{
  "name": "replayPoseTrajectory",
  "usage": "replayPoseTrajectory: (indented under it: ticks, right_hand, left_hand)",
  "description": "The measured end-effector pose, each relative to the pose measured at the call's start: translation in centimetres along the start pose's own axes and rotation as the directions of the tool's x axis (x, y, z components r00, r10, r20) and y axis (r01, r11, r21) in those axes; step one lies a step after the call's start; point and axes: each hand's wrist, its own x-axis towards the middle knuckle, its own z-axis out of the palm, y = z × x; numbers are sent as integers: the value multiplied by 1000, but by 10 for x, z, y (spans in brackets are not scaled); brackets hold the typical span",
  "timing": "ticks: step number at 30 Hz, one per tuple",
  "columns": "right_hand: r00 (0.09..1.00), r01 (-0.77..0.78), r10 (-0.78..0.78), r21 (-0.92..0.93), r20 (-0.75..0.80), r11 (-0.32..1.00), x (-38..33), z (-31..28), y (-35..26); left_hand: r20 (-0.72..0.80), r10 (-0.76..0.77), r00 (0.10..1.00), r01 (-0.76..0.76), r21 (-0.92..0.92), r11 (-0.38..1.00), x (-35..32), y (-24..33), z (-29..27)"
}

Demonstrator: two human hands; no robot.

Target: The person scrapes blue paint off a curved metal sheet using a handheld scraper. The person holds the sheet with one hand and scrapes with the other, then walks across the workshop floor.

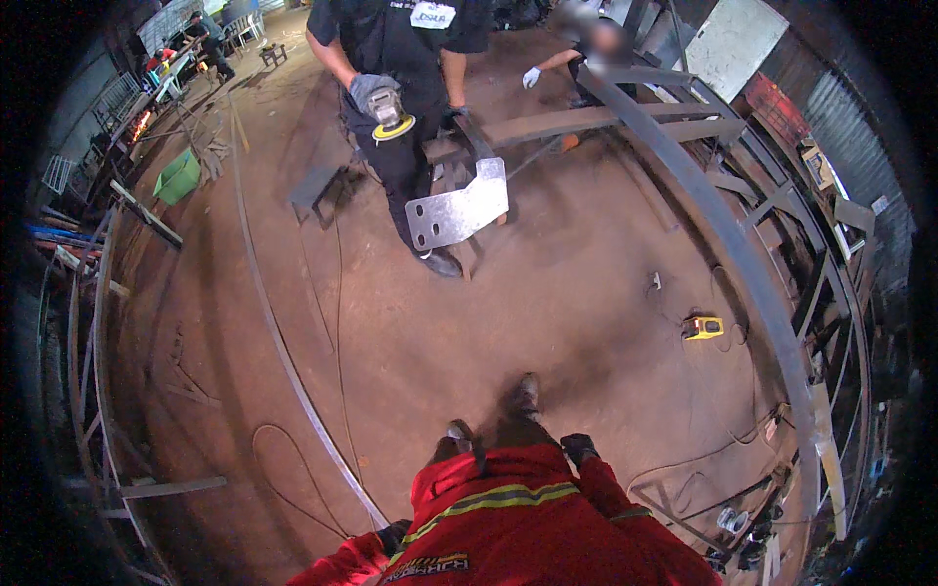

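Two hands: both wear dark gloves and sit low by the red suit.
Left hand [394,535]: by the hip; I cannot tell if it is spread or curled.
Right hand [578,447]: by the other hip; I cannot tell that here either.
Metal strip [322,430]: long and thin, flat on the floor, with its near end just beside the left hand.
Yellow tool [703,327]: on the floor, ahead and right of the right hand, well apart.
Other person: far ahead of both hands, holding a grinder [391,109] near a grey plate [459,210].
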Motion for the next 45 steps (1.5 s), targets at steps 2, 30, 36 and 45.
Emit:
replayPoseTrajectory:
  ticks: [2, 30, 36, 45]
  right_hand:
    - [993, -36, 36, -7, 108, 999, -1, 1, 2]
    - [989, -112, 111, 4, 94, 994, -31, 19, 4]
    - [951, -251, 245, 8, 188, 968, -20, 34, 14]
    - [975, -136, 136, -11, 173, 991, -5, 20, 25]
  left_hand:
    - [5, -9, 1000, 9, -2, 1000, 1, 0, 3]
    - [5, -6, 1000, 5, 65, 998, 5, 10, -4]
    - [11, 19, 1000, -20, 78, 997, 12, 12, -9]
    - [65, 18, 998, -23, 75, 997, 9, 30, -24]
